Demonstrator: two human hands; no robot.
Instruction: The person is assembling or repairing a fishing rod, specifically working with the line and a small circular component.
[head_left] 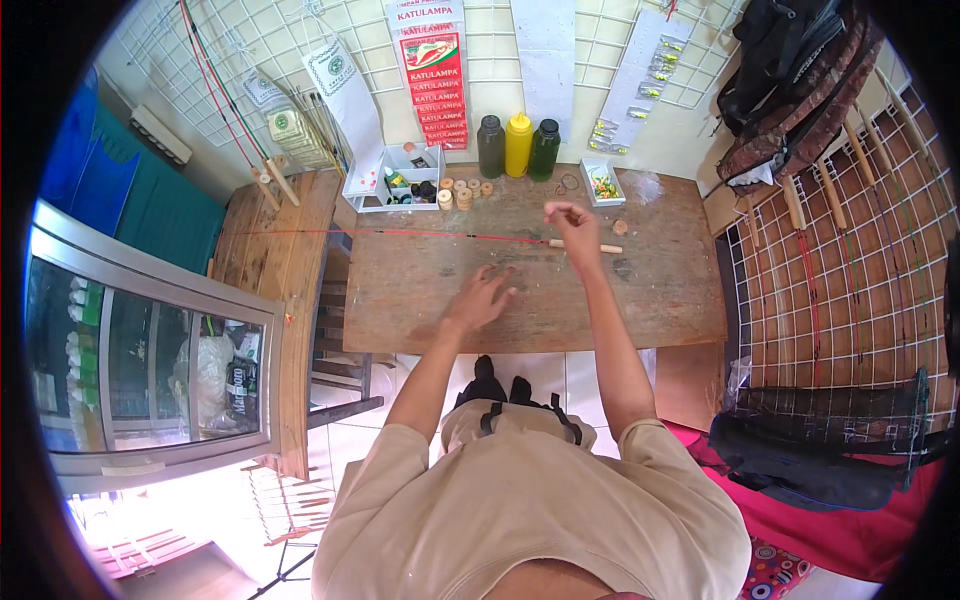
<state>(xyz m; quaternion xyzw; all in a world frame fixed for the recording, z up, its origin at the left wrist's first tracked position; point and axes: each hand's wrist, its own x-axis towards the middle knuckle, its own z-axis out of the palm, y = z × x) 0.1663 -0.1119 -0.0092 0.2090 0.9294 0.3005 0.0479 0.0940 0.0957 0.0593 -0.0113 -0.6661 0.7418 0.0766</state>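
A thin red fishing rod (420,235) with a wooden handle (612,249) lies crosswise on the wooden table (640,310), its tip end reaching left. Above the handle is my right hand (574,228), its fingers curled and thumb and fingertips drawn together. Whatever it may be pinching is too small to make out. My left hand (482,299) rests on the tabletop nearer to me, palm down with fingers spread and nothing in it. A small round wooden piece (620,228) sits just right of my right hand.
Along the back stand dark bottles (491,148), a yellow squeeze bottle (518,145), several wooden spools (463,199), a white divided tray (372,200) and a small white box (616,200). A glass cabinet (150,365) borders the left; rods hang on a wire rack (780,290) at right.
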